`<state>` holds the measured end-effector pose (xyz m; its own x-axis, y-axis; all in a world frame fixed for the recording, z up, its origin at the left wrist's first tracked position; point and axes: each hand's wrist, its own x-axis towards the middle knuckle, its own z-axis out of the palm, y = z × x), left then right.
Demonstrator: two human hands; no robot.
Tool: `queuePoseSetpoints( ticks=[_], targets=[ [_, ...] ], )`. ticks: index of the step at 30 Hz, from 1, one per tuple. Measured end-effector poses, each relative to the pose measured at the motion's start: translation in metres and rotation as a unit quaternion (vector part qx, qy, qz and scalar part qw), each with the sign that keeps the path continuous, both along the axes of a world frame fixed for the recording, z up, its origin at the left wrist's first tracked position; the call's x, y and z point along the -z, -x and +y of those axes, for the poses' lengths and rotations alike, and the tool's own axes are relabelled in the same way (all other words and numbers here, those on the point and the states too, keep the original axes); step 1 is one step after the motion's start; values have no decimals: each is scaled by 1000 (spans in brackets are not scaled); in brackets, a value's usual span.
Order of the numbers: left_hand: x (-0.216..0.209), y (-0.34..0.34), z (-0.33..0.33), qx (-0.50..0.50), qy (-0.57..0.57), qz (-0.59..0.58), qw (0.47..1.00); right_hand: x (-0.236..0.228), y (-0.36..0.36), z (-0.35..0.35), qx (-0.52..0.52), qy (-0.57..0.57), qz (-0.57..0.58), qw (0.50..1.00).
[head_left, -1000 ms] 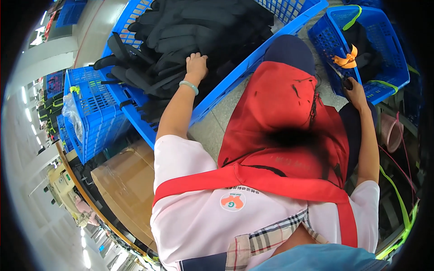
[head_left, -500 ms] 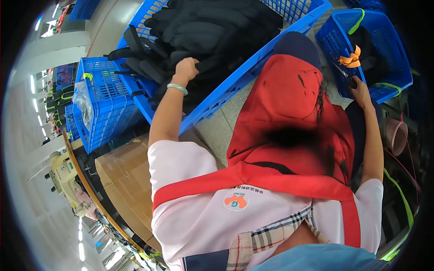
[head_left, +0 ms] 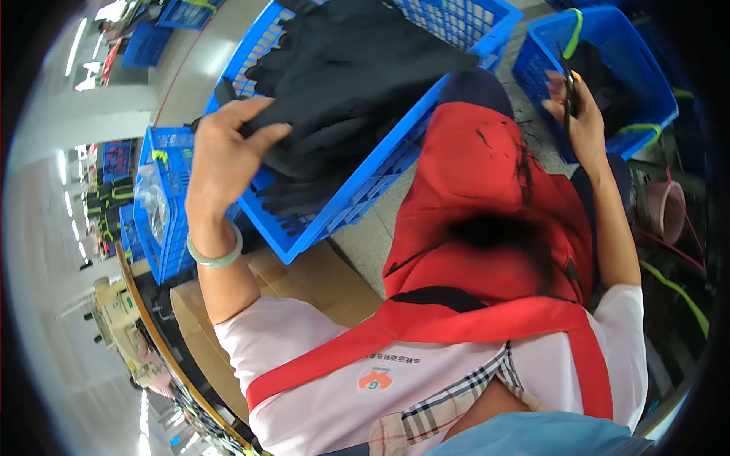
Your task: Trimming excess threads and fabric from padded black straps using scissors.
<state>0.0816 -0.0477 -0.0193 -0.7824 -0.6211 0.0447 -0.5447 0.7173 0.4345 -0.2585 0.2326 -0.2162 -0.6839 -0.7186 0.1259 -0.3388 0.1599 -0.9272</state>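
My left hand (head_left: 228, 148) is raised over the left side of a large blue plastic crate (head_left: 304, 237). Its thumb and fingers are apart, with nothing visible between them. Inside the crate lies a heap of black fabric pieces (head_left: 342, 76), some long and strip-like, with a wide piece spread across the top. On the right, my right hand (head_left: 585, 125) grips a pair of dark scissors (head_left: 570, 87), blades pointing up and away from me. That hand is beside a smaller blue basket (head_left: 646, 91) holding dark material.
Another blue crate (head_left: 171, 228) with clear plastic on it stands at the left. Brown cardboard (head_left: 304, 281) lies below the big crate. A sewing machine (head_left: 114, 319) sits on a table farther left. A pink bin (head_left: 664, 211) is at the right.
My left hand has let go of the black fabric, lifted left and opened. A wide black piece now covers much of the heap. My right hand has moved up and left with the scissors.
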Motion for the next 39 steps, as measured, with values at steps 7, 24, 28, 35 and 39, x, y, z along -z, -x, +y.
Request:
queuePoseSetpoints(
  ticks=[7,24,28,35,39],
  targets=[
    [9,52,37,120,-182,-39,975,-67,-51,-10,-248,-32,-43,967],
    [80,82,50,230,238,137,933,-14,-77,27,-207,-13,-224,952],
    [134,61,95,138,-388,176,894,-22,-75,25,-176,72,-244,951],
    [185,105,168,25,-721,311,618,-31,-90,16,-147,105,-299,937],
    [190,109,160,44,-734,293,611,-35,-87,27,-102,69,-294,948]
  ],
)
